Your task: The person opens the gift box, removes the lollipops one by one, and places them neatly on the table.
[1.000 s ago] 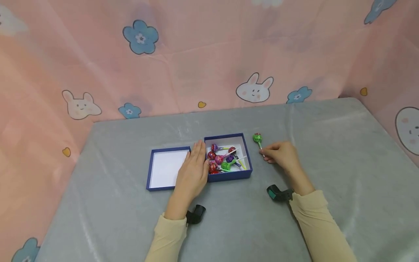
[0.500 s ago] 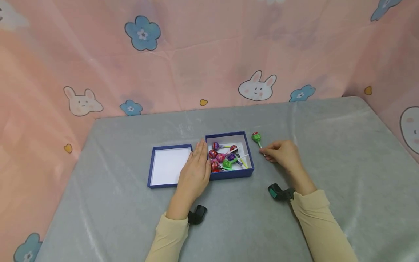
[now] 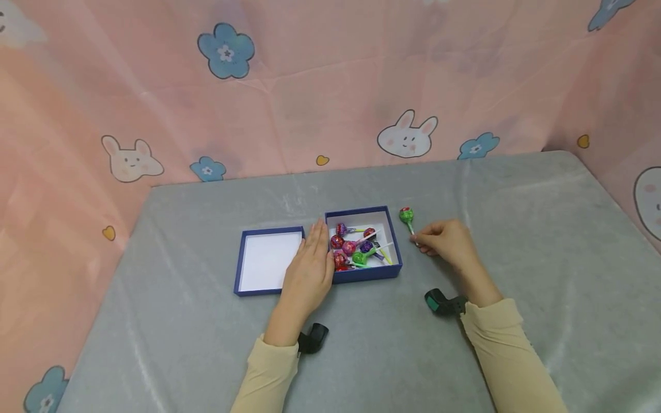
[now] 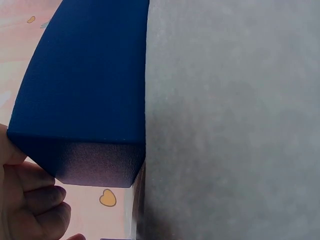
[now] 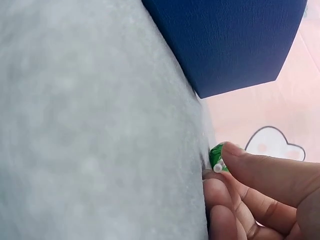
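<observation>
A blue box point(image 3: 368, 275) with a white inside holds several lollipops in red, purple, pink and green wrappers. My left hand point(image 3: 308, 269) lies along the box's left side with straight fingers, and the left wrist view shows the fingers at a corner of the blue box point(image 4: 85, 85). To the right of the box, my right hand point(image 3: 449, 244) pinches the white stick of a green lollipop point(image 3: 406, 215) between thumb and fingers. In the right wrist view the stick end and green wrapper point(image 5: 216, 156) show by the thumb, low at the table surface.
A shallow blue lid point(image 3: 268, 261) with a white inside lies left of the box, partly covered by my left hand. Grey cloth covers the table point(image 3: 382, 344). A pink printed curtain point(image 3: 310, 103) stands behind and at both sides.
Both hands keep their places by the box and the lollipop. The whole head view has shifted slightly.
</observation>
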### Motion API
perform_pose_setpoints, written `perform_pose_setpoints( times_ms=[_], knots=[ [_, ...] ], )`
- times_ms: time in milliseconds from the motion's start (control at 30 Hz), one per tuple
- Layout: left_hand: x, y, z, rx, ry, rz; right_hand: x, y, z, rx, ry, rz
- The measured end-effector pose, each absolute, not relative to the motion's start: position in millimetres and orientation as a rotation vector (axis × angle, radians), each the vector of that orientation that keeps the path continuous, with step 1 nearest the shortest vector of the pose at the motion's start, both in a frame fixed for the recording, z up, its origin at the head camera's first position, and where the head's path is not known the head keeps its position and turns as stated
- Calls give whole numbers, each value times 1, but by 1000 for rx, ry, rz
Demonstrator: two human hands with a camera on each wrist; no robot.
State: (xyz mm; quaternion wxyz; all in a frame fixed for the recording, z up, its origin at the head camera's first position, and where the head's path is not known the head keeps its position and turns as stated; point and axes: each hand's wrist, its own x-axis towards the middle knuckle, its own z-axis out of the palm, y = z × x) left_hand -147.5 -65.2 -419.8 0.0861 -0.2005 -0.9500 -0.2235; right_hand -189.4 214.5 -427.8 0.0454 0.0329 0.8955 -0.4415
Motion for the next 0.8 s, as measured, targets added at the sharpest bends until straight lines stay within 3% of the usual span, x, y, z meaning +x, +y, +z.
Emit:
perform_pose_setpoints(
  times_ms=[800],
  knots=[
    [-148,-65,-420,-592,-2822,-677,-186,217,-408,45,2674,-1501]
  ],
)
